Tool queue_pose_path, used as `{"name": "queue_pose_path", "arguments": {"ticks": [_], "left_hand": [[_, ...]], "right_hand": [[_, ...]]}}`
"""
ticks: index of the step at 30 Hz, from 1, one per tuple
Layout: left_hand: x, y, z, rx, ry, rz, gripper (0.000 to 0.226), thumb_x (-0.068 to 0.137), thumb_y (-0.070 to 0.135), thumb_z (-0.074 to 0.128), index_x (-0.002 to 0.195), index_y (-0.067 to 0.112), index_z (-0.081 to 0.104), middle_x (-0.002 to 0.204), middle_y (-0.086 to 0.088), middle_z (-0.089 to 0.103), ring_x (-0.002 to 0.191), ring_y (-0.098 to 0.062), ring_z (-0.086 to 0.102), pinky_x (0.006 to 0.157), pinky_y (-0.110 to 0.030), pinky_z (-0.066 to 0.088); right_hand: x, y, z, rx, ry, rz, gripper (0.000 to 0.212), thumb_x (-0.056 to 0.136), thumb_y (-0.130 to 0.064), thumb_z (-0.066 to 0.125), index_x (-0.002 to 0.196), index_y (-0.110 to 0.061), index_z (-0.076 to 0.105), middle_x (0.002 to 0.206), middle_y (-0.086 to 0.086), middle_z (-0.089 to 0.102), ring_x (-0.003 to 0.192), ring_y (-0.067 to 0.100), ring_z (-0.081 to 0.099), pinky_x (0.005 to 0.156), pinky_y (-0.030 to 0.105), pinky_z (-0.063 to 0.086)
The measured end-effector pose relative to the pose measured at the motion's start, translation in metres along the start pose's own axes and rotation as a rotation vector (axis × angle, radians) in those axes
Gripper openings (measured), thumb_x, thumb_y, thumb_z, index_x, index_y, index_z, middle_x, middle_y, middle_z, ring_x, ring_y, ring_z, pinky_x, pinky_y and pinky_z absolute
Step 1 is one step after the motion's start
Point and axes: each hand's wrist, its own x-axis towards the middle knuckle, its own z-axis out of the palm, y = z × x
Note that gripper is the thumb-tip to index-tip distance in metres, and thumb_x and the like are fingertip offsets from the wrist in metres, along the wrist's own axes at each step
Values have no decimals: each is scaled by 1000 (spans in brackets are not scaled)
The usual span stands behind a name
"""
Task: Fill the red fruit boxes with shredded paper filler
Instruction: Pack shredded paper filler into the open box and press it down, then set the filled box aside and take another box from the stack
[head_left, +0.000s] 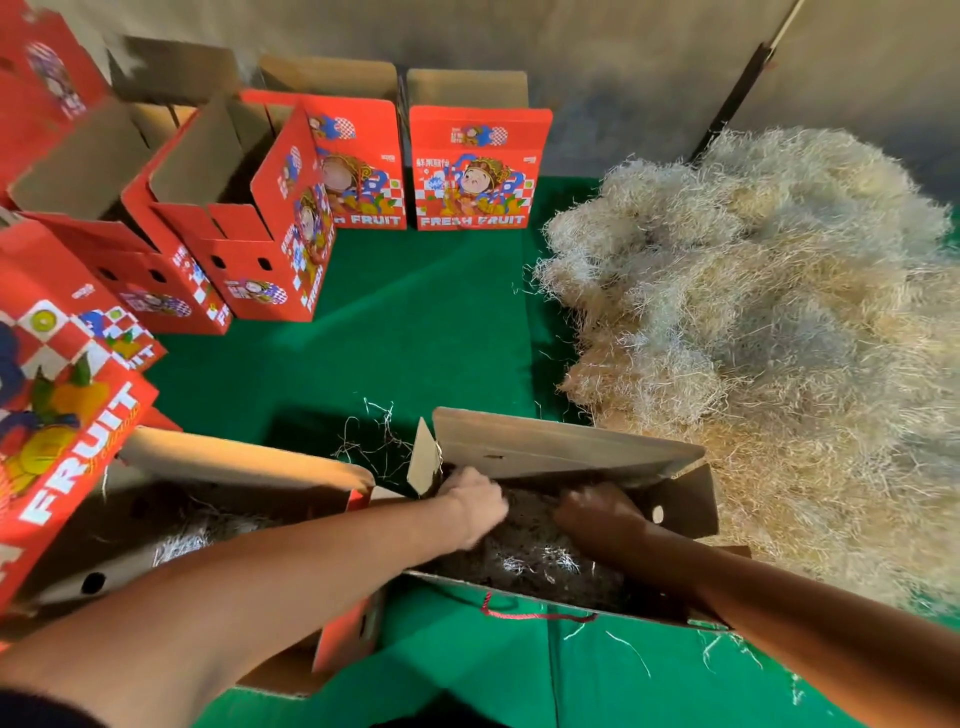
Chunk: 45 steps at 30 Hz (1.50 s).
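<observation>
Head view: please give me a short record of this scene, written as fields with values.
surface: green mat
box being filled: open box, near centre, shredded paper inside
left hand: inside that box, on the filler
right hand: inside the same box, on the filler; grip unclear
filler supply: large paper pile, right of the box
second open box: left, some filler inside
other red boxes: standing at back and left

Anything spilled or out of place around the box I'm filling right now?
Yes, minor spillage. Loose strands of shredded paper lie on the green mat just behind the open box, and a few more in front of it. The box's red cord handle droops onto the mat. Nothing looks damaged.
</observation>
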Motion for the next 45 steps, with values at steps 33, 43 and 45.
{"name": "queue_pose_path", "arguments": {"ticks": [33,43,45], "left_hand": [[-19,-3,-29,-407,-246,32,25,96,12,50,112,-3,62,104,-20,63,80,-33,59,62,-36,47],[-67,-53,-79,-378,187,-47,23,97,24,51,113,12,63,98,-10,66,71,-24,55,57,-31,43],[-82,-61,-88,-384,390,-126,20,94,29,53,109,19,63,100,-7,68,83,-27,62,66,-33,51]], "right_hand": [[-27,10,-25,212,-196,-69,34,101,-24,49,126,-7,63,125,18,66,115,34,63,93,38,49],[-61,30,-93,377,185,-30,21,100,-25,51,114,-18,65,108,2,73,88,15,71,71,28,58],[-75,36,-106,487,378,5,17,99,-31,55,111,-28,66,102,-10,74,76,2,70,62,27,60]]}}
